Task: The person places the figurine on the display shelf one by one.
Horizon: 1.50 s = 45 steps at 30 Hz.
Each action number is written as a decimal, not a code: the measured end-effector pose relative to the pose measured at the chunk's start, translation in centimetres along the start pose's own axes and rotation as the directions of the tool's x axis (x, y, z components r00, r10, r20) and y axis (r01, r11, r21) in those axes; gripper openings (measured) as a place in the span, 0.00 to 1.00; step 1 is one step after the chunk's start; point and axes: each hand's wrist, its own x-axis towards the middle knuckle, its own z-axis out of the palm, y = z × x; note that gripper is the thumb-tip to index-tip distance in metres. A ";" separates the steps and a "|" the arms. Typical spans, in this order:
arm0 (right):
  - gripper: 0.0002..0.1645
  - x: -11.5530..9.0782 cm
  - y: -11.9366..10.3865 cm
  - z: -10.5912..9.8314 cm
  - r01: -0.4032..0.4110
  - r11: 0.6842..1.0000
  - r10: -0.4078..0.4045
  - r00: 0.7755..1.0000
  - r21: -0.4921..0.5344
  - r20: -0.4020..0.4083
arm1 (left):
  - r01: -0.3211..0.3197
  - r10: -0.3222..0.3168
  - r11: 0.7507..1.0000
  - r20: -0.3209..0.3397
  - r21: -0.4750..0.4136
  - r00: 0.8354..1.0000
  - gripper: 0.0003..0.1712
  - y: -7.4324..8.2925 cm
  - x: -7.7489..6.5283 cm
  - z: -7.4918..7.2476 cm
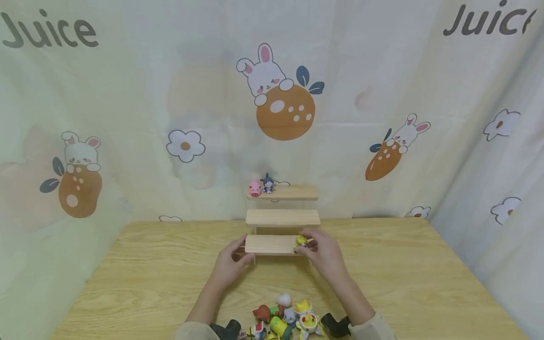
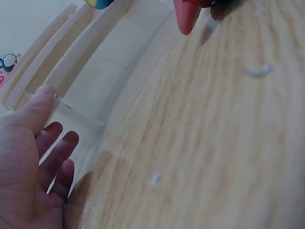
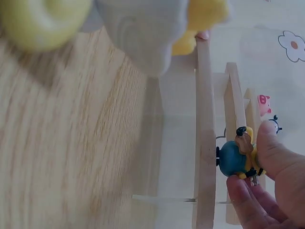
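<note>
A three-tier wooden display shelf (image 1: 272,244) stands on the table, its steps rising toward the back. My left hand (image 1: 231,264) holds the left end of the lowest step, thumb at the front corner and index finger at the back one. In the left wrist view its other fingers (image 2: 61,150) curl loosely below the board. At the opposite end, my right hand (image 1: 325,252) pinches a small yellow-and-blue Minion figurine (image 3: 233,157) between thumb and fingers. The figurine's feet are right at the lowest step's surface. It carries a brown guitar-like piece.
On the top step's left end stand a pink pig figurine (image 1: 255,188) and a dark-blue hooded figurine (image 1: 268,184). Several toy figurines, among them a yellow-and-white one (image 1: 308,322), lie piled near the table's front edge. A printed curtain (image 1: 212,94) hangs behind the table.
</note>
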 end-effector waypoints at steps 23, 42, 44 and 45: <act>0.24 0.7 -1.2 -0.7 -0.008 1.000 0.010 0.998 -0.020 0.059 | 0.018 -0.018 1.000 0.010 -0.018 1.000 0.39 0.2 0.3 -0.2; 0.25 6.5 -4.3 -4.8 0.009 1.000 -0.013 0.977 0.020 0.214 | -0.009 0.010 0.999 0.009 -0.038 1.000 0.37 0.3 0.2 0.0; 0.26 7.9 -5.0 -5.1 0.025 1.000 -0.027 0.979 0.009 0.202 | -0.018 0.018 0.999 0.010 -0.037 1.000 0.37 0.3 0.1 -0.1; 0.26 8.7 -5.3 -5.2 0.027 1.000 -0.028 0.980 0.006 0.195 | -0.017 0.018 0.999 0.010 -0.039 1.000 0.37 0.3 0.1 -0.2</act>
